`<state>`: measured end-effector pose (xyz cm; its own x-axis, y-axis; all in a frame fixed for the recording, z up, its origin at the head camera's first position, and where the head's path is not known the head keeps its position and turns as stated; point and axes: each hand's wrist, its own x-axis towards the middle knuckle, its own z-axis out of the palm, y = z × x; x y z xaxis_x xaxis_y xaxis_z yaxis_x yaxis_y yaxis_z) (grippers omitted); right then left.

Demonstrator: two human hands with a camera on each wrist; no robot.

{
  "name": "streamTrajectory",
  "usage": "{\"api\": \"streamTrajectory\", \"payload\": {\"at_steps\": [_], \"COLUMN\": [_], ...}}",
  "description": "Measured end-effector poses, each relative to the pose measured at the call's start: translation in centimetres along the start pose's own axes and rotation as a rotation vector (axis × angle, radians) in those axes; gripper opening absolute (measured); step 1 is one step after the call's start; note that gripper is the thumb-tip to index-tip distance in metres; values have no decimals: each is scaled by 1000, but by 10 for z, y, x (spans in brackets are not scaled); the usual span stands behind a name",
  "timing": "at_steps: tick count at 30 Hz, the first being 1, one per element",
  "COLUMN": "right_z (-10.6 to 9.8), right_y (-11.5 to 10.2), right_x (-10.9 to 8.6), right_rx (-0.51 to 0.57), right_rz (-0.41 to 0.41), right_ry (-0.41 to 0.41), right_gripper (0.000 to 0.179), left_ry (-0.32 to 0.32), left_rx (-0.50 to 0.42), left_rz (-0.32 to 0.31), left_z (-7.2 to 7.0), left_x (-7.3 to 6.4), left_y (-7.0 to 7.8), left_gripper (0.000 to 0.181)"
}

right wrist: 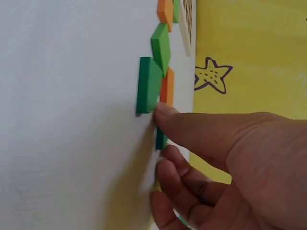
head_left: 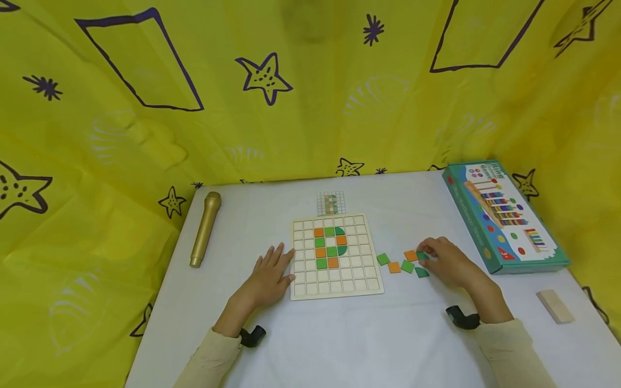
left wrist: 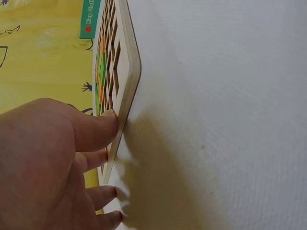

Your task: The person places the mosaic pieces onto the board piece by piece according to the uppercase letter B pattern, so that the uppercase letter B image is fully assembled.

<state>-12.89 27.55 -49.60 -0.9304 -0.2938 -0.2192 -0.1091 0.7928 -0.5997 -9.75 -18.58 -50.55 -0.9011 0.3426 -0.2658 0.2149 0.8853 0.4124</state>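
A square wooden grid board (head_left: 339,285) lies mid-table, with orange, light green and rounded dark green tiles set in its upper cells. My left hand (head_left: 270,276) is flat with fingers spread at the board's left edge; in the left wrist view its thumb (left wrist: 98,130) touches the rim. To the right of the board, my right hand (head_left: 448,262) pinches a dark green rounded tile (right wrist: 161,139) between thumb and fingers, low over the table. Beside it lie another dark green tile (head_left: 422,272), light green tiles (head_left: 407,267) and orange tiles (head_left: 394,267).
Behind the board lies a small pattern card (head_left: 331,203) printed with a similar coloured figure. A gold microphone (head_left: 206,229) is on the left. At the right are a green game box (head_left: 506,218) and a pale wooden block (head_left: 555,306). A yellow curtain (head_left: 310,124) hangs behind the table.
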Motion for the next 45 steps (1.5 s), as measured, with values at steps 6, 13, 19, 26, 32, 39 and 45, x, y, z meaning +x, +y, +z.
{"api": "streamTrajectory", "payload": {"at_steps": [6, 13, 19, 26, 32, 39, 45], "right_z": [0, 4, 9, 11, 23, 53, 78], "right_y": [4, 7, 6, -4, -28, -74, -104], "right_x": [2, 7, 14, 25, 32, 34, 38], "right_rx": [13, 27, 12, 32, 59, 55, 11], "right_rz": [-8, -18, -31, -57, -65, -162, -187], "right_ry": [38, 54, 91, 99, 120, 74, 29], "right_gripper": [31, 27, 25, 24, 27, 26, 23], "left_ry": [8, 12, 10, 10, 5, 12, 12], "left_rx": [-10, -10, -15, -19, -11, -1, -4], "left_rz": [8, 2, 6, 9, 5, 13, 15], "left_z": [-1, -1, -1, -2, -2, -1, 1], "left_x": [-1, -1, -1, -1, -1, 0, 1], "left_y": [1, 1, 1, 2, 2, 0, -1], "left_gripper": [66, 66, 65, 66, 66, 65, 66]}}
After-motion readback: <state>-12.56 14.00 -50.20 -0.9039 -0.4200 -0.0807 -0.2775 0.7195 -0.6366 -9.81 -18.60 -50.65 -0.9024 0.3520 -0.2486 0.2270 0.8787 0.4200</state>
